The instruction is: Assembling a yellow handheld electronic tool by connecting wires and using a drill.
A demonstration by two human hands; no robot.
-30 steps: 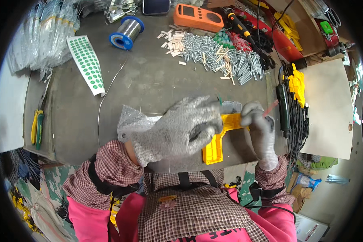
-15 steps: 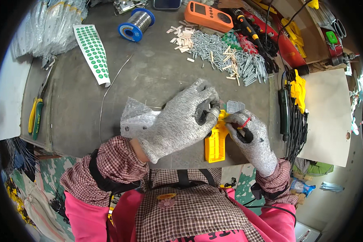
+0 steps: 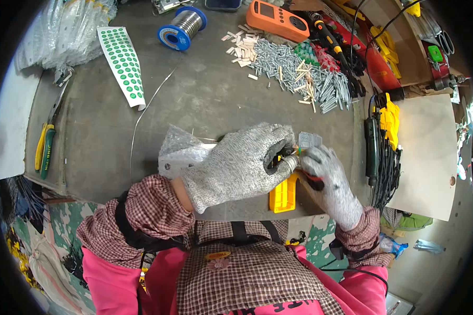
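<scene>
Far off the left hand's outer side, yellow-and-green pliers (image 3: 44, 147) lie at the bench edge. Up and left of that hand: a sheet of green dot stickers (image 3: 122, 64); beyond it a blue solder spool (image 3: 180, 27).

A clear plastic bag (image 3: 180, 152) lies just beside the left wrist, partly under it.

Left hand (image 3: 236, 165), grey knit glove, palm down, fingers curled together; fingertips pinch something small at the point where both hands meet. What it is, cannot tell.

Yellow plastic part (image 3: 283, 193) sits under and just below the fingertips, at the near bench edge.

Right hand (image 3: 328, 178), gloved, fingers closed on a red-handled tool (image 3: 314, 182), thumb touching the left fingertips. A small grey piece (image 3: 309, 139) lies just above.

Well above both hands: a heap of grey metal pins (image 3: 294, 65), an orange meter (image 3: 277, 18). Off the right hand's outer side, a black cable bundle (image 3: 386, 163).
</scene>
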